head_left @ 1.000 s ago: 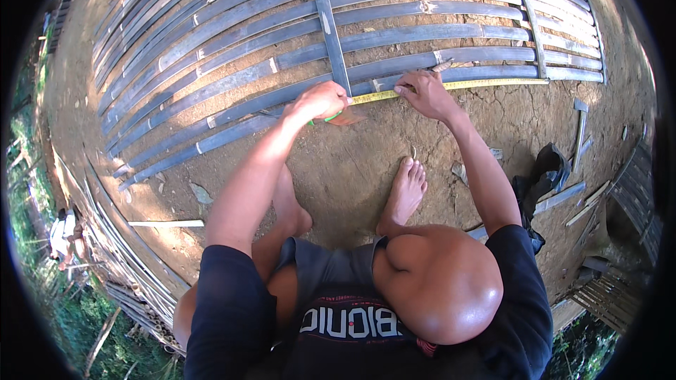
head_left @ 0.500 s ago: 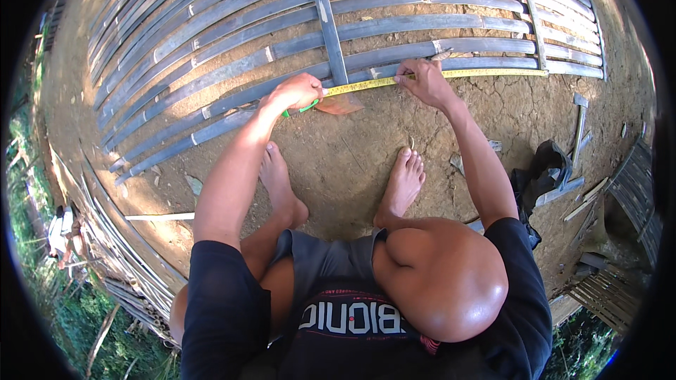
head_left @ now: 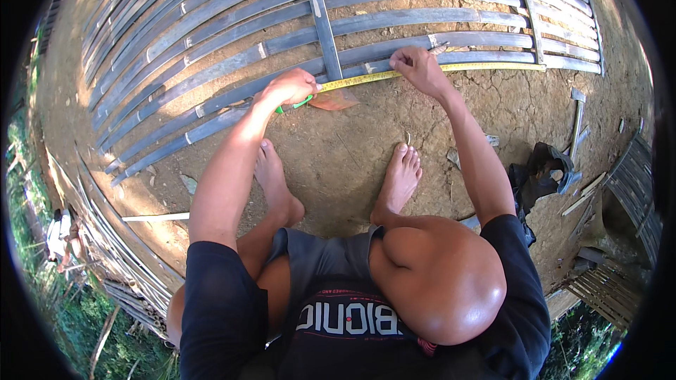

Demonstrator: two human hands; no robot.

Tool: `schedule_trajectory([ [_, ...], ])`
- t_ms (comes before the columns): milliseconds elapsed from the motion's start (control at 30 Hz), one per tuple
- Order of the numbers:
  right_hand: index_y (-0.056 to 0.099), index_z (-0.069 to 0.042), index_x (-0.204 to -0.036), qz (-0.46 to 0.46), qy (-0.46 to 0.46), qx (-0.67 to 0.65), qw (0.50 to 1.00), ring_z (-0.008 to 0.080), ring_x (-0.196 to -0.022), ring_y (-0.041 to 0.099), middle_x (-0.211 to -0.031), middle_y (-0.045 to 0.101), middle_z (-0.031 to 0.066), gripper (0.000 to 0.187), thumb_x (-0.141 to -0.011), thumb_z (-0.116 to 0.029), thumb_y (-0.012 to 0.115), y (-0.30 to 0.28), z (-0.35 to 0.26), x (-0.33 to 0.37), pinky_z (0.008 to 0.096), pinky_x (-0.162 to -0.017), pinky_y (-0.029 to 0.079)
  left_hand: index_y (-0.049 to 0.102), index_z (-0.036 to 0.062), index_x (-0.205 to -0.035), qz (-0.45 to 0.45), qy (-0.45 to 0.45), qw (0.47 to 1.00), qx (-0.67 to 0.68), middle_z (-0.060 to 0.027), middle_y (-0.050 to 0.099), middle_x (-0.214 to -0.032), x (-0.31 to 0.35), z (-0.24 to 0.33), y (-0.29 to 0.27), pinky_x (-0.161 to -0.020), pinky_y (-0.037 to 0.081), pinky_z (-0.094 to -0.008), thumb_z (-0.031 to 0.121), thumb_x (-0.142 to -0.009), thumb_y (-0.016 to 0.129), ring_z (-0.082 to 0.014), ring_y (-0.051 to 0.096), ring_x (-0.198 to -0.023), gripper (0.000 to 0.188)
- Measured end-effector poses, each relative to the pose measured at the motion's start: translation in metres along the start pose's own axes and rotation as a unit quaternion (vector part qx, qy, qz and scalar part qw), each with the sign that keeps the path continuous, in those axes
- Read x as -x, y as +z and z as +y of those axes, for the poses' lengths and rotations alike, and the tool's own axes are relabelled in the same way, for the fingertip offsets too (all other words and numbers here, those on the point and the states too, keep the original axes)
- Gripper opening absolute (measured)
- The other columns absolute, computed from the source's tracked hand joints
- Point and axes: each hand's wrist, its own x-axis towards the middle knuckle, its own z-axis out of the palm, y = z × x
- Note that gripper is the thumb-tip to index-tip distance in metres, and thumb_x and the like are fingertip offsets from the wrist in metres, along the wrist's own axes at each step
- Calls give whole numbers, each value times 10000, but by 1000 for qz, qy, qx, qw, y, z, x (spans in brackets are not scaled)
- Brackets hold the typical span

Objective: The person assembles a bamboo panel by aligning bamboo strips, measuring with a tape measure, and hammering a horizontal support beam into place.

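Note:
My left hand [head_left: 292, 87] is closed around a tape measure, with a green strap [head_left: 297, 104] hanging below the fingers. Its yellow blade [head_left: 486, 67] runs right along the near edge of a bamboo slat panel [head_left: 394, 24] lying on the ground. My right hand [head_left: 419, 70] is over the nearest slats, thumb and fingers pinched together just beyond the blade; whatever may be between them is hidden. A thin stick-like piece [head_left: 439, 48] shows just behind the right hand, and I cannot tell if it is held. Under the left hand lies a brown dry leaf [head_left: 334, 100].
My bare feet [head_left: 403, 172] stand on cracked earth. At the right are a hatchet-like tool [head_left: 577, 116], a black bag [head_left: 546, 172] and another slatted panel [head_left: 634, 186]. A pile of thin poles [head_left: 116, 239] lies at the left, with a person [head_left: 62, 238] partly visible at the far left.
My right hand has lifted from the tape blade and shifted slightly away from me over the slats. My left hand keeps the tape measure in nearly the same place. The view has shifted slightly.

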Motion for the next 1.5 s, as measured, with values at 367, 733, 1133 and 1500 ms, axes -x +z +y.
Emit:
schedule_trajectory([
  [367, 695, -30, -1130, -41, 40, 174, 983, 356, -1118, 654, -1129, 698, 211, 553, -896, -528, 640, 54, -86, -101, 431, -956, 522, 723, 55, -961, 17, 31, 999, -35, -128, 685, -798, -6, -6, 1, -708, 474, -390, 382, -940, 630, -196, 600, -739, 341],
  [733, 639, -67, -1263, -58, 54, 277, 958, 317, -1178, 637, -1218, 682, 165, 701, -849, -634, 647, 59, -105, -111, 428, -998, 504, 739, 113, -1078, -3, -15, 999, -30, -135, 728, -943, 5, 9, -3, -782, 493, -396, 386, -946, 634, -248, 653, -845, 321],
  [1133, 665, 1, -1125, -35, 20, 292, 955, 376, -1052, 681, -1061, 710, 230, 650, -841, -582, 683, 50, -90, -121, 456, -917, 540, 740, 112, -1089, 4, -1, 1000, -21, -125, 735, -972, -1, 0, 2, -819, 505, -380, 400, -958, 626, -235, 663, -879, 336],
  [1500, 705, -14, -1090, -50, 62, 268, 960, 341, -1068, 682, -1006, 729, 200, 567, -857, -530, 687, 49, -87, -125, 456, -926, 542, 754, 174, -1108, -12, -21, 999, -27, -127, 731, -1029, 13, 18, -8, -827, 512, -409, 342, -954, 612, -290, 674, -957, 268],
])
